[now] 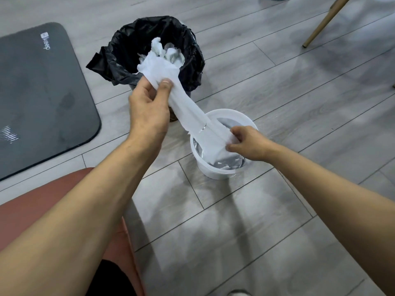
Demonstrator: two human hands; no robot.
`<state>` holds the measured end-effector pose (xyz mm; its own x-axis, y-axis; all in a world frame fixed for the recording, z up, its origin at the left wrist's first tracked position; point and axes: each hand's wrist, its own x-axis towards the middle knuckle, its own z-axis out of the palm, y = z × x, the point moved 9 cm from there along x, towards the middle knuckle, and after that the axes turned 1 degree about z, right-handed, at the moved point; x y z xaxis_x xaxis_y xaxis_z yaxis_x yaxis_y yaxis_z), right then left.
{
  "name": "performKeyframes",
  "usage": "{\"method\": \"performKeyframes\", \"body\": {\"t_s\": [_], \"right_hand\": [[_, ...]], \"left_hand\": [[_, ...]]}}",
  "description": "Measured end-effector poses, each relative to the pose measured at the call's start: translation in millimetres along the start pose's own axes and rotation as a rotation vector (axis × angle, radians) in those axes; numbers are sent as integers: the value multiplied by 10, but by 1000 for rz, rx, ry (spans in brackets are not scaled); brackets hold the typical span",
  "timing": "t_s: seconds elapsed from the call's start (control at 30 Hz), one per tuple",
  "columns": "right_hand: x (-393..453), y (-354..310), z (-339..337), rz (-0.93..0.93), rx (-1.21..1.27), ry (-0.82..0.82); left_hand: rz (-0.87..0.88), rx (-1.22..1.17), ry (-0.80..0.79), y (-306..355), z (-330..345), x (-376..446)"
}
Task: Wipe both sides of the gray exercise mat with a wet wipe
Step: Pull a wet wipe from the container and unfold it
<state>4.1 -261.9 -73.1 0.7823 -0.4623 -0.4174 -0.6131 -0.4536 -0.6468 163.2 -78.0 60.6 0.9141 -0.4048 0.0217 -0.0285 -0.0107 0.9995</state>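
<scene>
A white wet wipe point(188, 107) stretches taut from a round white tub point(215, 169) on the floor up toward a bin. My left hand point(147, 103) pinches the wipe's upper part between thumb and fingers, and its crumpled free end hangs over the bin's mouth. My right hand point(248, 144) grips the wipe's lower part at the tub's opening, over silver foil lining. The gray exercise mat point(42, 99) lies flat on the floor at the left, with damp patches on its surface and a white logo near its far corner.
A trash bin with a black bag point(147, 35) stands just beyond the tub. A reddish-brown seat point(32, 208) is under my left forearm. A wooden chair leg point(324, 20) slants at the top right. Gray plank floor point(277, 221) surrounds everything.
</scene>
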Motion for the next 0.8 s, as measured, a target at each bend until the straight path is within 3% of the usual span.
{"method": "performKeyframes", "body": {"t_s": [0.13, 0.3, 0.43, 0.53, 0.67, 0.8], "right_hand": [[-45, 70, -52, 20, -5, 20], [-83, -100, -27, -51, 313, -83], [-138, -357, -2, -154, 336, -149], [-127, -454, -55, -193, 261, -65], [-25, -454, -101, -172, -153, 61], [106, -269, -276, -74, -362, 209]], "left_hand": [[139, 116, -16, 200, -33, -31], [78, 141, -6, 33, -102, -8], [54, 260, -9, -45, -89, -33], [23, 301, 10, -121, -84, -66], [99, 335, 3, 39, -56, -124], [148, 315, 35, 192, -167, -122]]}}
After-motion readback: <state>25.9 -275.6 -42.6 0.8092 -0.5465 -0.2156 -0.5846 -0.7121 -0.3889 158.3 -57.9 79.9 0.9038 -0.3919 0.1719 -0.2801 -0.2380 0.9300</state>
